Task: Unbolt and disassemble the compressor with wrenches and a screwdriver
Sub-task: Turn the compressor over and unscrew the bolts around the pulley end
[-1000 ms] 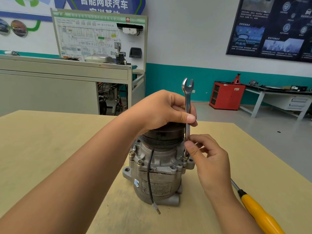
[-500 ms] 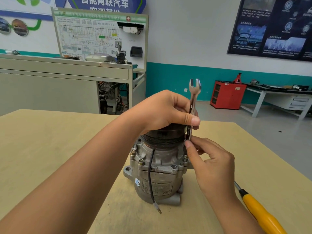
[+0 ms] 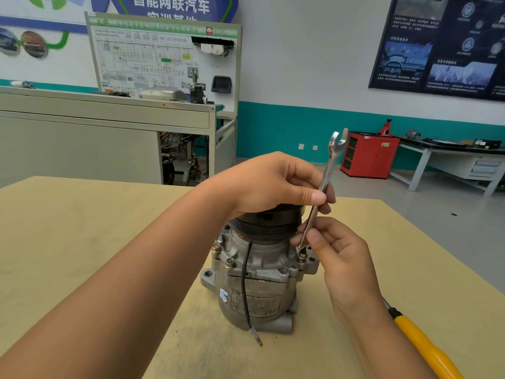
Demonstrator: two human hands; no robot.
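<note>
Compressor (image 3: 257,272) stands upright mid worktop (image 3: 82,242), pulley end up. Left hand (image 3: 270,184) is on top of the compressor, thumb and fingers curled, pinching the wrench (image 3: 325,184) mid-shaft. Right hand (image 3: 336,253), at the compressor's right flank, pinches the wrench's lower end, which sits on a flange bolt (image 3: 301,254). Screwdriver (image 3: 426,348) lies right of the compressor, untouched. Compressor looks like cast metal: likely heavy and rigid, may twist under torque, so brace at the pulley. Wrench is thin, smooth steel, probably slippery; gripping high gives leverage.
</note>
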